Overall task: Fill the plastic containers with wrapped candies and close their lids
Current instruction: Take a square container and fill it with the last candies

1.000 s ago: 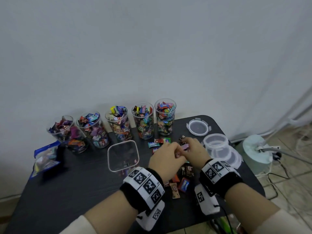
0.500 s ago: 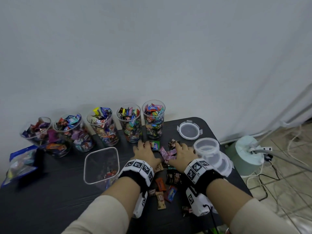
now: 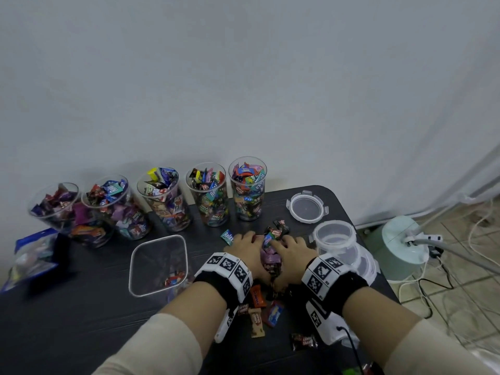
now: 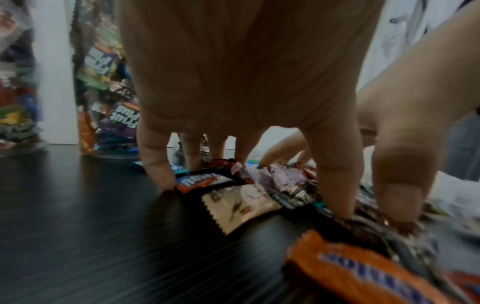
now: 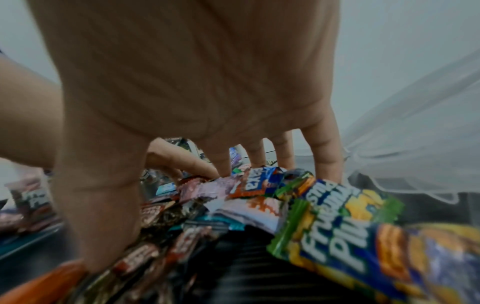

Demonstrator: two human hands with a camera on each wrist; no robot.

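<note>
Loose wrapped candies (image 3: 270, 257) lie heaped on the black table (image 3: 81, 307). My left hand (image 3: 244, 249) and right hand (image 3: 290, 251) flank the heap, fingers spread and tips down on the wrappers, pressing them together. The left wrist view shows my left hand (image 4: 244, 179) standing on its fingertips among the candies (image 4: 233, 203). My right hand (image 5: 207, 195) does the same in the right wrist view. A clear square container (image 3: 159, 238) with a few candies stands left of my hands. An open, empty round container (image 3: 334, 239) stands to the right, its lid (image 3: 307, 206) behind it.
Several clear cups full of candies (image 3: 247, 188) line the wall at the back. A blue bag (image 3: 32, 253) lies at the far left. More candies (image 3: 255, 318) lie by my wrists. Right of the table are a pale green appliance (image 3: 403, 247) and cables.
My hands, joined over the pile a second ago, spread apart onto the table and have now drawn inward, bunching the candies between them. The view has also shifted.
</note>
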